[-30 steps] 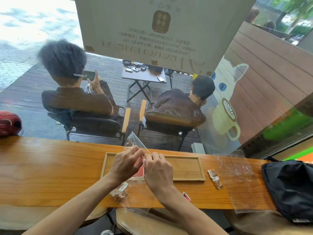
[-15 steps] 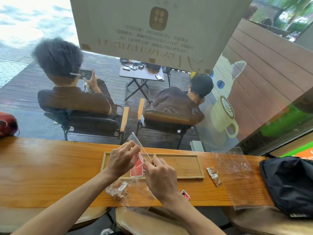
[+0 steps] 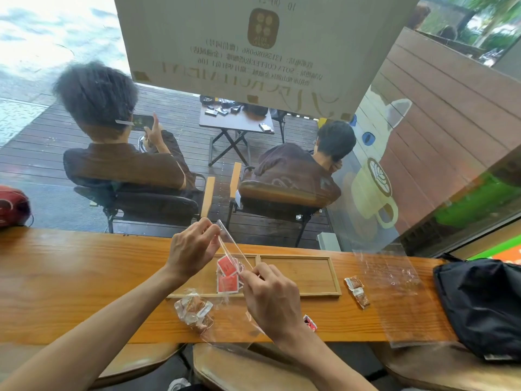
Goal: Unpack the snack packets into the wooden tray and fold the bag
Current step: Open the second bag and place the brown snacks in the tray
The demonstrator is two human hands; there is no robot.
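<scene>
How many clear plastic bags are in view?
2. One clear bag is pinched at its mouth by the left hand and right hand; the other bag lies flat right of the wooden tray.

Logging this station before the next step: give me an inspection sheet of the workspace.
Surface: wooden counter along a window.
Job's things: clear bag held up over the wooden tray; red packets inside the bag; brown packets at the near edge.
Clutter: two brown packets, a red packet, second clear bag, black bag.
Grips: left hand and right hand each pinch the bag's mouth.
Cables: nothing seen.
Surroundings: two people seated outside, backs turned.
</scene>
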